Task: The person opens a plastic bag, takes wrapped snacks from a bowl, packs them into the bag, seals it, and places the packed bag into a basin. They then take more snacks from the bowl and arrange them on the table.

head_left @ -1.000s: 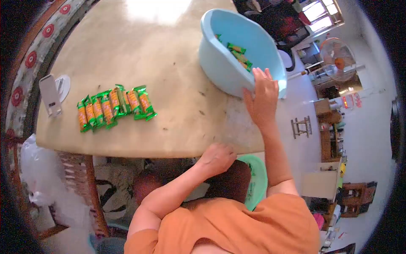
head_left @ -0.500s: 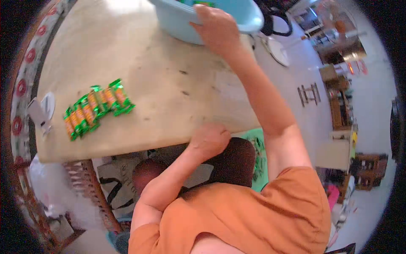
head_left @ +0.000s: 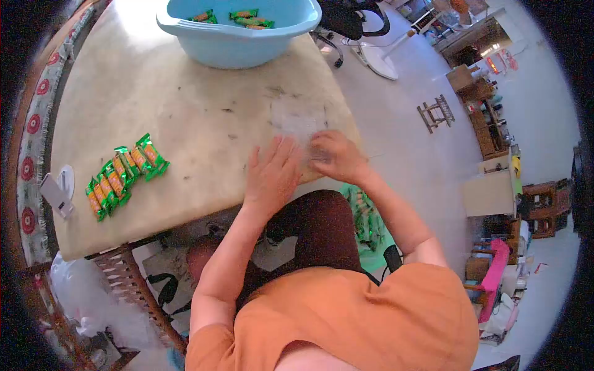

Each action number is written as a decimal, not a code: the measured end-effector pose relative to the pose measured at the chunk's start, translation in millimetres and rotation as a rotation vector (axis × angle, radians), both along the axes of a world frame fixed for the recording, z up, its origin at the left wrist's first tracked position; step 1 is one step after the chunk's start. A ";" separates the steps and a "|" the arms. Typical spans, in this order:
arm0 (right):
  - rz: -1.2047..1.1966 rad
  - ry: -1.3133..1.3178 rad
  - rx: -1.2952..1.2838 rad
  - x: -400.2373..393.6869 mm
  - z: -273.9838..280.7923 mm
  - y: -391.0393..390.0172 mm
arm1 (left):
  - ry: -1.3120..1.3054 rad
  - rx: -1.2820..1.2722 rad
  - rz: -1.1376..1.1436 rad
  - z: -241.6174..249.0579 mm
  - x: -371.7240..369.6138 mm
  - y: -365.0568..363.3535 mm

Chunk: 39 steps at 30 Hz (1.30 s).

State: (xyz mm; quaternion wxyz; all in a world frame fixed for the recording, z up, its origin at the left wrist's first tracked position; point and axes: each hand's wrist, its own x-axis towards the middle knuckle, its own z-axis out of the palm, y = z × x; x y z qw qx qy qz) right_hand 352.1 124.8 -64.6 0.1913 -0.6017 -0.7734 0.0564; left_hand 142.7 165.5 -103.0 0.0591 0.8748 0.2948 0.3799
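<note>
A thin, clear plastic bag lies flat near the table's right edge. My left hand rests on the table at the bag's near left corner, its fingers stretched out and holding nothing. At the bag's near right side, my right hand has its fingers curled and pinched on the plastic. To the left, several green-and-orange snack packets lie side by side in a slanting row. More packets are inside the light blue basin at the far side of the table.
By my right thigh, below the table edge, stands a green basin with many packets in it. A phone on a white stand is at the table's left. A small wooden stool and a black chair stand on the floor.
My right hand has come back from the blue basin to the plastic bag by the table edge. My left hand has moved from the edge onto the table, its fingers now spread flat.
</note>
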 end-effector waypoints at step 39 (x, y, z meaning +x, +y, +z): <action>0.000 -0.543 0.515 44.9 78.7 166.6 | 0.144 0.037 0.390 -18.3 -92.0 -2.2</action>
